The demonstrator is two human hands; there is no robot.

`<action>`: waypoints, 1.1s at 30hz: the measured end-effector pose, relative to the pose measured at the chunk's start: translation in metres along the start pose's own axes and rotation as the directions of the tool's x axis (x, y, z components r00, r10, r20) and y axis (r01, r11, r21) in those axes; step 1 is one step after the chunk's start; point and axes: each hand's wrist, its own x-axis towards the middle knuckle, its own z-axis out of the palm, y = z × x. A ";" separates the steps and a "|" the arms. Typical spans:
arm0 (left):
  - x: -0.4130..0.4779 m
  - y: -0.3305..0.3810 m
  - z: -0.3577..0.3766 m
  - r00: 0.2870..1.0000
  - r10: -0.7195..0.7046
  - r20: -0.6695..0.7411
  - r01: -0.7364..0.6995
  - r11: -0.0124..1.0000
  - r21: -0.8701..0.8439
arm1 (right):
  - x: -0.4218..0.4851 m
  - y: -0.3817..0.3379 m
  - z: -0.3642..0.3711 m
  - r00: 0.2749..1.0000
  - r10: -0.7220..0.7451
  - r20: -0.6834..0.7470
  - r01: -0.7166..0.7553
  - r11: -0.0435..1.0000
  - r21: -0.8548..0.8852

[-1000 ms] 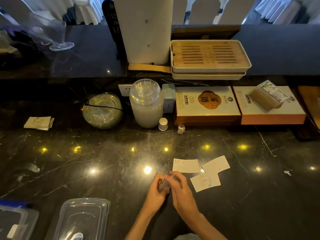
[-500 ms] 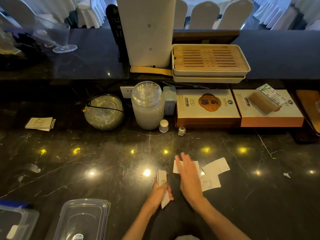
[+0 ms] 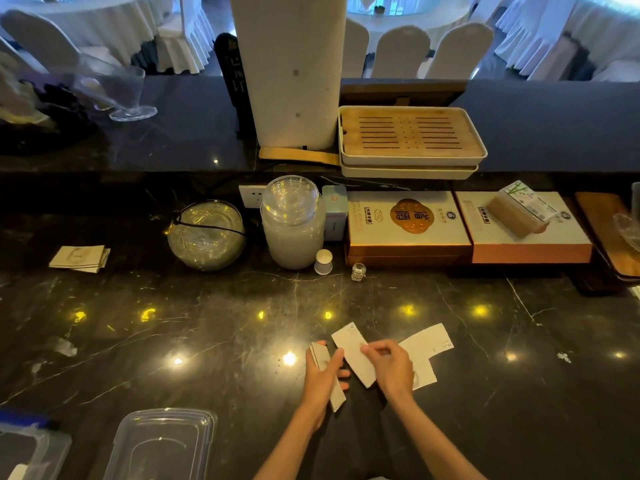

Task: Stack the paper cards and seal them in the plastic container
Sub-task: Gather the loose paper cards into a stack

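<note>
My left hand (image 3: 320,382) grips a thin stack of white paper cards (image 3: 323,362) held on edge above the dark marble counter. Beside it, my right hand (image 3: 391,370) pinches a single white card (image 3: 351,351), lifted and tilted, close to the stack. Two more cards lie flat on the counter to the right: one (image 3: 429,342) farther back, one (image 3: 423,374) partly under my right hand. A clear plastic lid (image 3: 162,445) lies at the near left, and the clear plastic container (image 3: 31,452) sits at the bottom left corner, cut off by the frame.
A separate pile of cards (image 3: 80,258) lies far left. Along the back stand a glass bowl (image 3: 206,235), a lidded glass jar (image 3: 292,223), a small white cup (image 3: 323,261), a tiny glass bottle (image 3: 358,271) and two gift boxes (image 3: 408,230). A raised ledge holds a wooden tray (image 3: 410,136).
My right hand reached out to the loose cards, picked up the nearest one and brought it back toward the stack in my left hand. Three loose cards became two on the counter.
</note>
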 end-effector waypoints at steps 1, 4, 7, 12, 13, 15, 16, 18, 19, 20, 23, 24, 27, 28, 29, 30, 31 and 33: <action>0.000 -0.001 0.007 1.000 0.018 0.018 -0.018 1.000 0.003 | -0.008 0.002 0.003 0.997 0.077 0.033 -0.079 0.994 0.082; 0.001 -0.002 0.028 0.998 -0.003 0.061 0.000 0.999 0.045 | -0.029 0.012 0.007 0.978 0.123 0.171 -0.150 0.976 0.156; 0.008 -0.008 0.042 0.991 -0.060 0.116 0.048 0.994 0.098 | -0.022 0.020 -0.015 0.983 0.016 0.184 0.000 0.996 -0.087; 0.010 -0.009 0.053 0.978 -0.113 0.175 0.082 0.981 0.174 | 0.044 0.027 -0.083 0.949 -0.213 0.234 0.317 0.658 -0.684; 0.009 -0.009 0.054 0.977 -0.118 0.178 0.087 0.981 0.176 | 0.057 0.029 -0.093 0.924 -0.161 0.347 0.376 0.548 -0.747; 0.008 -0.011 0.056 0.979 -0.127 0.162 0.097 0.979 0.180 | 0.075 0.033 -0.106 0.880 -0.062 0.471 0.463 0.335 -0.821; 0.008 -0.013 0.057 0.981 -0.127 0.147 0.100 0.978 0.181 | 0.080 0.036 -0.110 0.868 -0.031 0.496 0.485 0.270 -0.832; 0.008 -0.018 0.058 0.985 -0.130 0.118 0.108 0.979 0.175 | 0.084 0.039 -0.112 0.857 -0.006 0.515 0.497 0.267 -0.826; 0.007 -0.020 0.059 0.985 -0.134 0.108 0.114 0.979 0.172 | 0.084 0.039 -0.112 0.863 -0.014 0.505 0.482 0.323 -0.814; 0.005 -0.021 0.059 0.985 -0.140 0.102 0.121 0.978 0.169 | 0.084 0.039 -0.111 0.872 -0.039 0.488 0.463 0.393 -0.795; 0.001 -0.024 0.059 0.986 -0.143 0.091 0.126 0.977 0.170 | 0.083 0.037 -0.109 0.885 -0.137 0.445 0.448 0.508 -0.735; 0.001 -0.024 0.059 0.987 -0.139 0.086 0.122 0.976 0.180 | 0.083 0.037 -0.109 0.887 -0.159 0.434 0.447 0.533 -0.719; 0.001 -0.023 0.059 0.986 -0.142 0.085 0.122 0.971 0.207 | 0.082 0.038 -0.110 0.886 -0.244 0.395 0.462 0.546 -0.699; 0.001 -0.021 0.059 0.984 -0.152 0.090 0.131 0.970 0.203 | 0.082 0.038 -0.110 0.882 -0.266 0.390 0.472 0.537 -0.699; 0.001 -0.020 0.058 0.982 -0.164 0.095 0.143 0.970 0.196 | 0.083 0.039 -0.111 0.880 -0.269 0.392 0.475 0.534 -0.699; 0.001 -0.019 0.057 0.979 -0.175 0.102 0.154 0.970 0.188 | 0.083 0.039 -0.112 0.880 -0.260 0.397 0.473 0.533 -0.701; 0.001 -0.019 0.056 0.977 -0.183 0.112 0.161 0.970 0.181 | 0.084 0.039 -0.114 0.884 -0.247 0.398 0.467 0.533 -0.705; 0.002 -0.018 0.053 0.973 -0.190 0.130 0.167 0.972 0.166 | 0.087 0.038 -0.116 0.895 -0.214 0.391 0.443 0.528 -0.725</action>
